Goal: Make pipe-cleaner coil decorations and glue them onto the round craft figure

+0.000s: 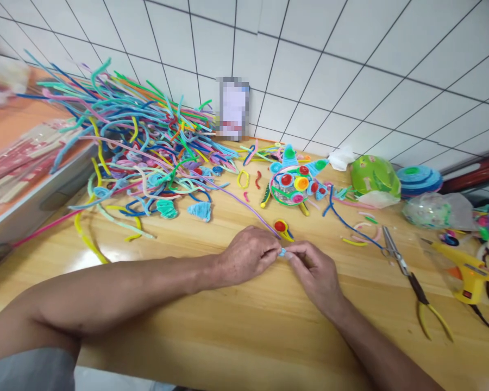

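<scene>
Between my two hands is a small light-blue piece of pipe cleaner (283, 252), mostly hidden by the fingertips. My left hand (248, 256) pinches it from the left, fingers curled. From the other side my right hand (315, 277) grips it between thumb and fingers. Just beyond the hands lies a yellow and blue coil with a red centre (281, 226). A purple pipe cleaner (248, 205) runs toward my left hand. Farther back sits a colourful pipe-cleaner figure (295, 182) with round coils in red, yellow and pink.
A big heap of pipe cleaners (146, 130) fills the back left beside an orange-lined box (65, 176). A phone (233, 108) leans on the tiled wall. To the right lie scissors (395, 250), yellow-handled pliers (421, 296) and a yellow glue gun (468, 271). A green bundle (375, 179) stands behind.
</scene>
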### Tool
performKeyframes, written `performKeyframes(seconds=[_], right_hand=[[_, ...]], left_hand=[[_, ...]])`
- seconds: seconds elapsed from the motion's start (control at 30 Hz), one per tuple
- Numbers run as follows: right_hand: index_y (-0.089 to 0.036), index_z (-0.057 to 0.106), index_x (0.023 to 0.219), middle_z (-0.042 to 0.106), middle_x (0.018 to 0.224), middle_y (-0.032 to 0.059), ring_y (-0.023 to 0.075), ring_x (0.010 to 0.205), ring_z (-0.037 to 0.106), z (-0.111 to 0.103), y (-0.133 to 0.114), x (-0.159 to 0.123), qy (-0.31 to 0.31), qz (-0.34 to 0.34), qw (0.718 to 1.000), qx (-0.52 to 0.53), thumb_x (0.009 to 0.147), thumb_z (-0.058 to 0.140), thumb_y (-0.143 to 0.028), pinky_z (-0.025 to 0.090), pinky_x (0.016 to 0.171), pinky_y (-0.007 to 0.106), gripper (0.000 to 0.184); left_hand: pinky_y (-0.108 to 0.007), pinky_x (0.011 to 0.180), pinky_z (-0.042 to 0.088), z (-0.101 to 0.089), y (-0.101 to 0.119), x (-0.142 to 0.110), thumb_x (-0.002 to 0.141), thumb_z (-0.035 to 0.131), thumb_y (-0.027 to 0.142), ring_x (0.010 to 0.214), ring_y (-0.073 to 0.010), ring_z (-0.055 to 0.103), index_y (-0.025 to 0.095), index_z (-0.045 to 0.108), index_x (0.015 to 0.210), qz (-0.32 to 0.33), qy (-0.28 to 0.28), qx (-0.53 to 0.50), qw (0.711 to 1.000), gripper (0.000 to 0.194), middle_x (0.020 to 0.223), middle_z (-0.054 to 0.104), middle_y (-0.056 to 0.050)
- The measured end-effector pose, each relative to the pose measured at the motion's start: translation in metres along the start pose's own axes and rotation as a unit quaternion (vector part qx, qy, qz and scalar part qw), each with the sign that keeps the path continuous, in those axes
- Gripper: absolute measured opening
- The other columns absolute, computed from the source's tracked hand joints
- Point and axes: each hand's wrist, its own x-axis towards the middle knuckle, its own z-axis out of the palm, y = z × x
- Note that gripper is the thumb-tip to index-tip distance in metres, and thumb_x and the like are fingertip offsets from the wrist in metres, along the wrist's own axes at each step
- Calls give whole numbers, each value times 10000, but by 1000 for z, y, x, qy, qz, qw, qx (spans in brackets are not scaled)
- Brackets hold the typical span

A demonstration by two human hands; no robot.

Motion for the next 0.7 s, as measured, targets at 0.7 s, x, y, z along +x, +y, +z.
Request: performKeyframes(seconds=[0.7], right_hand=[[-211,679,840,681,743,-10,133,668,588,-5,-7,4,-23,47,998,36,942,642,-265,466,662,271,122]], left_hand=[[-216,638,445,-7,4,4,941,588,152,646,-116,634,150,710,814,-42,14,-127,991,176,716,721,-23]])
